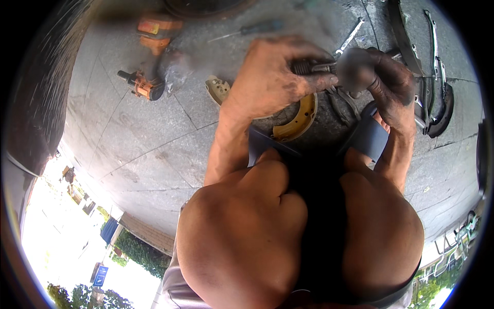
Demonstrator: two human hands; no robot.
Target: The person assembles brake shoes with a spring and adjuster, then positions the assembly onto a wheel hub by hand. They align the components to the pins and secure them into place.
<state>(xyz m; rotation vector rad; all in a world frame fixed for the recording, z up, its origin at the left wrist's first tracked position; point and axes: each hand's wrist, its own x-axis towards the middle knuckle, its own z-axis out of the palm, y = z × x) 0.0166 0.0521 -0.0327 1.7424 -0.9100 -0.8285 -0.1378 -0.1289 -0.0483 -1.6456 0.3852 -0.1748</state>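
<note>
Left hand (278, 72) pinches dark ribbed part (302, 67); right hand (393, 85) grips blurred round piece (355, 69). Seems unfinished: yellow curved shoe (302, 122) loose on paving (149, 134).

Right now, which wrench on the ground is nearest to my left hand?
The wrench just beyond the gap between left hand and right hand; the other wrenches lie farther right.

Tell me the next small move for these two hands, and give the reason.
Probably a slight turn by the right hand, with the left hand steadying the dark ribbed part: the left hand pinches that part, and the metal shank at its end points toward the right hand. A blurred patch hides the right fingertips' grip, so this is tentative.
</note>
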